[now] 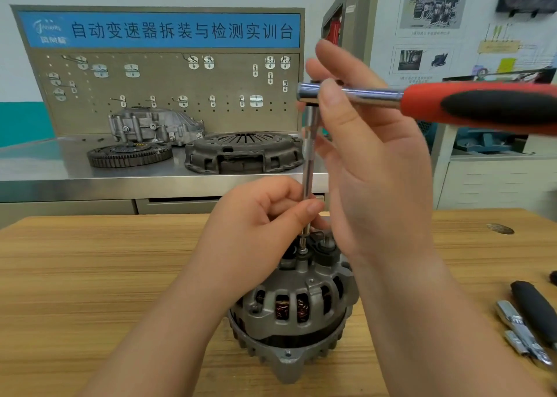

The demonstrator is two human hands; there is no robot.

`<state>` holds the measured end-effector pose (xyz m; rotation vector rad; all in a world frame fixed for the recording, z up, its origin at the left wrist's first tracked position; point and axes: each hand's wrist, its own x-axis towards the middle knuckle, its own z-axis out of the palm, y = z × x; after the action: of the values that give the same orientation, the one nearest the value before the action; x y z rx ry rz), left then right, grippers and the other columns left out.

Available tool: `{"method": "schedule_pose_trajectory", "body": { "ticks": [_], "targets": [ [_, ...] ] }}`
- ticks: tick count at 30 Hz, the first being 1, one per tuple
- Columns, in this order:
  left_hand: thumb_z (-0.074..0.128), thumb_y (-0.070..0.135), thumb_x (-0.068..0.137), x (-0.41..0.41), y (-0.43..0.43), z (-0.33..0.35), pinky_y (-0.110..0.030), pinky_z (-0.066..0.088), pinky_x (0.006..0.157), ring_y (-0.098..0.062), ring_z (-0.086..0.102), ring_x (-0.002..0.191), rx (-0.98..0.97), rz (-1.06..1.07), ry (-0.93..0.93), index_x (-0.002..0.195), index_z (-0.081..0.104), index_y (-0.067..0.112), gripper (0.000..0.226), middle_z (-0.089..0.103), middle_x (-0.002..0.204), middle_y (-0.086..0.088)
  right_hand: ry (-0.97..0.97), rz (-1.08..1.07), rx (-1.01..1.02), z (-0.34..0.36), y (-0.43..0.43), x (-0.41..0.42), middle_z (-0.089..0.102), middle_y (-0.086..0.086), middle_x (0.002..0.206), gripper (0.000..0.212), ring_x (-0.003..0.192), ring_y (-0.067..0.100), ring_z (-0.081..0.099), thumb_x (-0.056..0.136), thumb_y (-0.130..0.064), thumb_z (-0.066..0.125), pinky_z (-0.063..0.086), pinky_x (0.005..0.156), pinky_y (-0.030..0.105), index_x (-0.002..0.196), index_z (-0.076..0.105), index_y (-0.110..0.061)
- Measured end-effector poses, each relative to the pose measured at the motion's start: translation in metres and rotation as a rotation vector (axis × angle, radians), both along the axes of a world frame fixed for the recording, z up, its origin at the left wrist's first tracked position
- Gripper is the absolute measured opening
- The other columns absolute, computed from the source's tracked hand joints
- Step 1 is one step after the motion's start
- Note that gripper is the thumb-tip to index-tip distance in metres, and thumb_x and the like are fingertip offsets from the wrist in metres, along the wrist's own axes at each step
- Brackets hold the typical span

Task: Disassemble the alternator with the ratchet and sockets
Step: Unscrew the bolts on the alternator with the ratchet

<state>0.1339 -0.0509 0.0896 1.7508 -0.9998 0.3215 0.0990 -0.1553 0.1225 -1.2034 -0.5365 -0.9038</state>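
Observation:
A grey alternator (297, 309) stands on the wooden table (90, 276), copper windings showing through its slots. A ratchet (452, 103) with a red and black handle points right at head height. From its chrome head a long extension bar (309, 167) drops straight down onto a fastener on top of the alternator. My left hand (256, 222) pinches the lower part of the bar between thumb and fingers. My right hand (367, 155) holds the ratchet head, with fingers around the top of the bar. The socket at the bar's tip is mostly hidden.
Chrome sockets and bars (524, 333) and a black handle (536, 309) lie at the table's right edge. Behind stands a steel bench (45, 167) with a clutch cover (244, 152), a flywheel (129, 154), a gearbox housing (153, 125) and a pegboard (168, 95).

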Motion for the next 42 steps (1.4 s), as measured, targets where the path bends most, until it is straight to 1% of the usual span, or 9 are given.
{"method": "schedule_pose_trajectory", "body": {
  "ticks": [9, 12, 17, 20, 23, 30, 34, 37, 42],
  "targets": [
    [0.052, 0.032, 0.095, -0.0007, 0.0025, 0.0002, -0.038, 0.051, 0.068, -0.035, 0.062, 0.073, 0.000, -0.073, 0.007, 0.083, 0.070, 0.028, 0.022, 0.070, 0.070, -0.004, 0.153, 0.185, 0.142, -0.0024, -0.0028, 0.0011, 0.074, 0.007, 0.103, 0.022, 0.097, 0.020, 0.071, 0.101, -0.026, 0.043, 0.056, 0.081, 0.027, 0.110, 0.059, -0.013],
    [0.055, 0.028, 0.092, -0.0008, 0.0016, 0.0001, -0.018, 0.043, 0.054, -0.020, 0.052, 0.054, -0.008, -0.017, -0.020, 0.066, 0.063, 0.036, 0.028, 0.062, 0.054, 0.011, 0.089, 0.059, 0.078, -0.0033, 0.0000, 0.0022, 0.071, 0.002, 0.095, 0.019, 0.091, 0.015, 0.067, 0.099, -0.022, 0.049, 0.055, 0.089, 0.033, 0.112, 0.062, -0.021],
    [0.060, 0.027, 0.089, -0.0014, -0.0008, -0.0008, -0.017, 0.037, 0.048, -0.012, 0.040, 0.044, -0.017, 0.012, 0.000, 0.060, 0.062, 0.033, 0.030, 0.055, 0.045, 0.012, 0.011, -0.019, 0.005, -0.0013, 0.0000, -0.0002, 0.070, 0.010, 0.096, 0.023, 0.091, 0.009, 0.062, 0.090, -0.019, 0.057, 0.049, 0.095, 0.026, 0.109, 0.067, -0.027],
    [0.053, 0.040, 0.085, -0.0023, 0.0008, -0.0002, -0.034, 0.050, 0.066, -0.030, 0.061, 0.063, -0.024, -0.043, 0.028, 0.075, 0.068, 0.029, 0.021, 0.070, 0.063, -0.003, 0.083, 0.134, 0.076, -0.0020, -0.0030, 0.0006, 0.071, 0.004, 0.116, 0.022, 0.103, 0.021, 0.066, 0.097, -0.025, 0.049, 0.052, 0.095, 0.032, 0.112, 0.064, -0.024],
    [0.051, 0.045, 0.088, -0.0029, 0.0017, -0.0001, -0.039, 0.050, 0.074, -0.030, 0.066, 0.076, -0.005, -0.079, 0.033, 0.087, 0.070, 0.026, 0.027, 0.073, 0.075, -0.004, 0.206, 0.233, 0.112, 0.0001, -0.0065, -0.0010, 0.075, 0.002, 0.099, 0.023, 0.090, 0.019, 0.072, 0.101, -0.032, 0.040, 0.054, 0.077, 0.025, 0.102, 0.061, -0.021],
    [0.061, 0.019, 0.089, -0.0038, -0.0015, -0.0006, -0.009, 0.030, 0.042, -0.003, 0.032, 0.036, -0.022, 0.008, -0.005, 0.057, 0.052, 0.030, 0.035, 0.049, 0.037, 0.019, 0.009, -0.012, 0.007, 0.0001, -0.0011, -0.0008, 0.071, -0.008, 0.109, 0.023, 0.102, 0.003, 0.063, 0.091, -0.016, 0.057, 0.046, 0.098, 0.023, 0.110, 0.066, -0.026],
    [0.058, 0.030, 0.088, -0.0039, -0.0007, 0.0003, -0.011, 0.039, 0.047, -0.005, 0.040, 0.040, -0.034, -0.031, 0.015, 0.063, 0.057, 0.030, 0.025, 0.056, 0.044, 0.016, 0.069, 0.126, 0.078, -0.0006, -0.0034, 0.0004, 0.070, 0.002, 0.118, 0.022, 0.108, 0.024, 0.064, 0.095, -0.022, 0.051, 0.049, 0.102, 0.036, 0.113, 0.064, -0.023],
    [0.052, 0.036, 0.092, -0.0021, 0.0007, -0.0012, -0.034, 0.054, 0.068, -0.029, 0.064, 0.065, -0.012, -0.068, 0.048, 0.081, 0.065, 0.029, 0.018, 0.072, 0.067, 0.002, 0.155, 0.227, 0.164, -0.0002, -0.0068, 0.0009, 0.074, 0.006, 0.106, 0.022, 0.097, 0.027, 0.071, 0.099, -0.025, 0.045, 0.052, 0.097, 0.038, 0.113, 0.060, -0.016],
    [0.058, 0.028, 0.091, -0.0006, -0.0003, -0.0025, -0.015, 0.034, 0.047, -0.007, 0.038, 0.043, -0.017, -0.002, -0.013, 0.062, 0.060, 0.036, 0.030, 0.058, 0.047, 0.009, 0.076, 0.037, 0.058, -0.0006, -0.0035, 0.0003, 0.070, 0.006, 0.111, 0.017, 0.099, 0.019, 0.067, 0.095, -0.021, 0.052, 0.053, 0.094, 0.033, 0.106, 0.065, -0.023]
  ]
}}
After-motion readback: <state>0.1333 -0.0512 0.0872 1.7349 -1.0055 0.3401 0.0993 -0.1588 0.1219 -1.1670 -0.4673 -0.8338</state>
